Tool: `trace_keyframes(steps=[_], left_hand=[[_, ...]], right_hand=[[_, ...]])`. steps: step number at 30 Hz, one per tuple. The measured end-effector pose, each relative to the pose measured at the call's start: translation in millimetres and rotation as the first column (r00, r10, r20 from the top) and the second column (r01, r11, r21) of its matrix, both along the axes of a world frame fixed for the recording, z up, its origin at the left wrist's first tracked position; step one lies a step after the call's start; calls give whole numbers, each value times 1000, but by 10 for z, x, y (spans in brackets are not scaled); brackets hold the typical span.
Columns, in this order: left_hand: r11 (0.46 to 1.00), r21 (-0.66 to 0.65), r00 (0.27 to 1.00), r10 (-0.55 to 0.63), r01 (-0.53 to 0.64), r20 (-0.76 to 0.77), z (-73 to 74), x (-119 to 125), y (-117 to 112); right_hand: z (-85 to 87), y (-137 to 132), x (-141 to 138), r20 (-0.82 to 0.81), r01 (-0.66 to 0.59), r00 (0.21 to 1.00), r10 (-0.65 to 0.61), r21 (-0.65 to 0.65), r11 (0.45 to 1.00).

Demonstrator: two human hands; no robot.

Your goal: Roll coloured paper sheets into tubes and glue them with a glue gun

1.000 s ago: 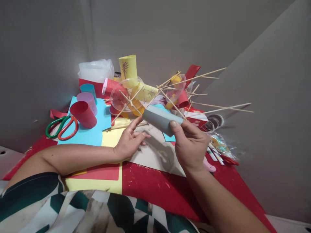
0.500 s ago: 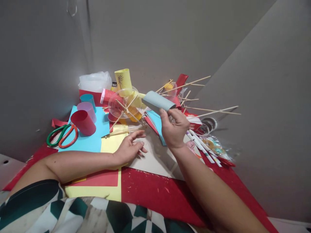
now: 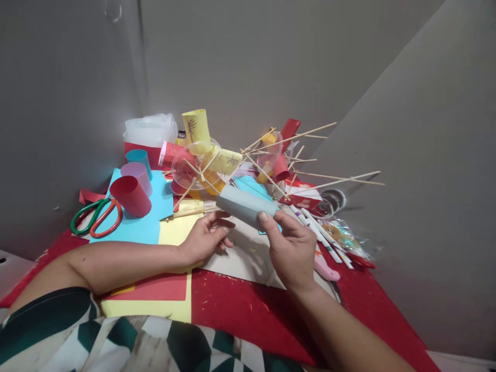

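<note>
My right hand (image 3: 290, 245) pinches a pale blue-grey paper tube (image 3: 246, 205) at its right end, thumb in front and fingers behind. The tube lies nearly level in the air, its left end tipped up a little. Just below that left end, my left hand (image 3: 207, 237) rests over the beige board (image 3: 248, 253) with loosely bent fingers apart, holding nothing. Behind it stands a clear plastic lid with crossed wooden sticks (image 3: 200, 173) and yellow paper tubes (image 3: 196, 132) fixed around it.
Scissors (image 3: 96, 217) lie at the left, beside red, lilac and teal paper tubes (image 3: 132, 196) standing on blue paper (image 3: 155, 222). A second stick-and-tube wheel (image 3: 270, 152) is at the back right. Markers (image 3: 318, 235), a tape ring (image 3: 335, 201) and a plastic bag (image 3: 349, 235) lie to the right.
My right hand has brought the tube down and nearer, close to my left hand. A pink-handled object now shows beside the right wrist. My left hand has barely moved.
</note>
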State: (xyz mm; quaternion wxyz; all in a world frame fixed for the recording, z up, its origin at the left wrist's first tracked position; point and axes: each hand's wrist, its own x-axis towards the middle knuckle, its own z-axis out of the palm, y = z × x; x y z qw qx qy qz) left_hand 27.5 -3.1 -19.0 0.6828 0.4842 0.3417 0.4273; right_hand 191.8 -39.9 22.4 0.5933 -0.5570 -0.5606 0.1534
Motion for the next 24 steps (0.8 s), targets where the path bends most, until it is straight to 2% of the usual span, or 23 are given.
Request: trace_keyframes(steps=[3,7,10,16,19,24], left_hand=[[997,9,997,73,-74,24,18,2,21],[990,-47,989,138,-136,50,15,3,55],[986,-37,985,163,-162,54,19,-8,84],[983,30,983,181,-182,27,124,-48,128],[990,55,991,126,-127,34,177,-49,123],[999,-10,995,45,-45,84,226,-47,99]], right_hand=[[-132,-16,90,-165,-17,986,0,-103,995],[-281,99,227,-333,-30,943,-4,-99,995],[-314,153,287,-395,-51,918,14,-82,995],[-231,121,304,-313,1,950,-17,-53,999],[-194,96,285,-256,-20,967,1,-72,997],[-200,59,257,-152,-87,986,65,-142,986]])
